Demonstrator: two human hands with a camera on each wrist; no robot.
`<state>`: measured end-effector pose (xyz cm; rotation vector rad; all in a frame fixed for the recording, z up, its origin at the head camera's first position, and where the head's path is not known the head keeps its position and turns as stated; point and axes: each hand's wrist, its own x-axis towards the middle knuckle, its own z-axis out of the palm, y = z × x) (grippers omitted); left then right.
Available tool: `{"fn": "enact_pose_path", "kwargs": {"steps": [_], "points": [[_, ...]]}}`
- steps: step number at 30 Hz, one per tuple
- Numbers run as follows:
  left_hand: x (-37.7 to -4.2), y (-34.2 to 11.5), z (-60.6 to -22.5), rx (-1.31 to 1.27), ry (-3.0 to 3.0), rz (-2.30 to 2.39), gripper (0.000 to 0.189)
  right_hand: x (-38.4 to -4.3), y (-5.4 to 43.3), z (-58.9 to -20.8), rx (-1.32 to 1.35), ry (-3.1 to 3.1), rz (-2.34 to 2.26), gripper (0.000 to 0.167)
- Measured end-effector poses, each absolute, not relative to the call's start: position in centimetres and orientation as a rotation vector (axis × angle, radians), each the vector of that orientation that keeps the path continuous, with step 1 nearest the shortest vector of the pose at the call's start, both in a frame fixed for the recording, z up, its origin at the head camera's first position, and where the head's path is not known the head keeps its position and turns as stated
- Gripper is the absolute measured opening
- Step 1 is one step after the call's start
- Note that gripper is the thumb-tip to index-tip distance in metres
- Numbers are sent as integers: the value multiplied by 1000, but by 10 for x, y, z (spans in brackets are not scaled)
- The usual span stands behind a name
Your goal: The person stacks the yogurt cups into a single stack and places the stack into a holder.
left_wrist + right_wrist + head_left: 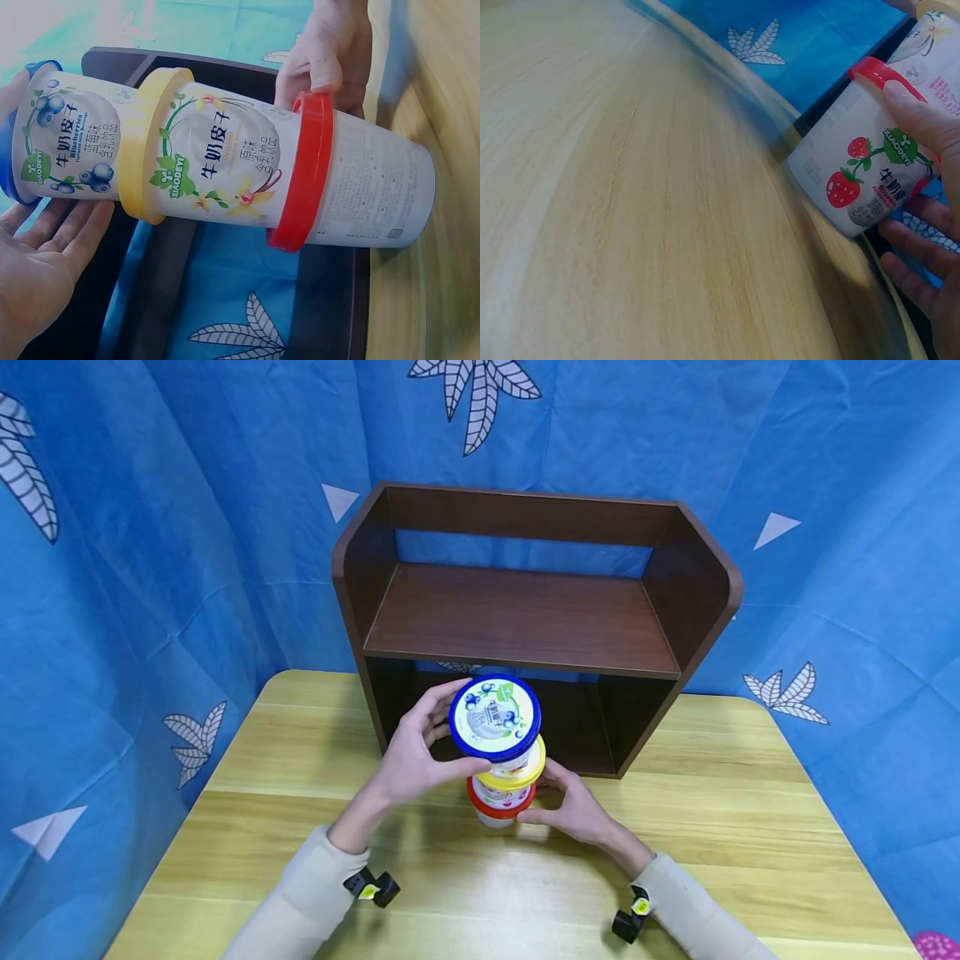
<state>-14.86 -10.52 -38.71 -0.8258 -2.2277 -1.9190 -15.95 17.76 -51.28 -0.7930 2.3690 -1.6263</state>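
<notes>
Three white snack cups are nested in a tilted stack in front of the shelf. The blue-lidded cup [495, 717] with blueberry print [71, 146] is on top, the yellow-lidded cup [519, 773] [217, 157] is in the middle, and the red-lidded cup [501, 807] with strawberry print [855, 172] is at the bottom. My left hand [414, 758] grips the blue-lidded cup from the left, thumb under its lid. My right hand [576, 810] grips the red-lidded cup from the right, its thumb [919, 116] on the red rim. I cannot tell whether the stack's base touches the table.
A dark brown wooden shelf unit [525, 618] stands at the back of the light wooden table [712, 827], with an upper board and a low opening behind the stack. Blue leaf-print cloth [150, 568] hangs all round.
</notes>
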Motion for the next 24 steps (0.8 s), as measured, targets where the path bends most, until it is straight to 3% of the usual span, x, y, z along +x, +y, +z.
{"fn": "enact_pose_path", "kwargs": {"steps": [24], "points": [[-160,-96,-378,-832,-2409,-1802,89,-158,178,-512,-804,2354,-1642,70]]}}
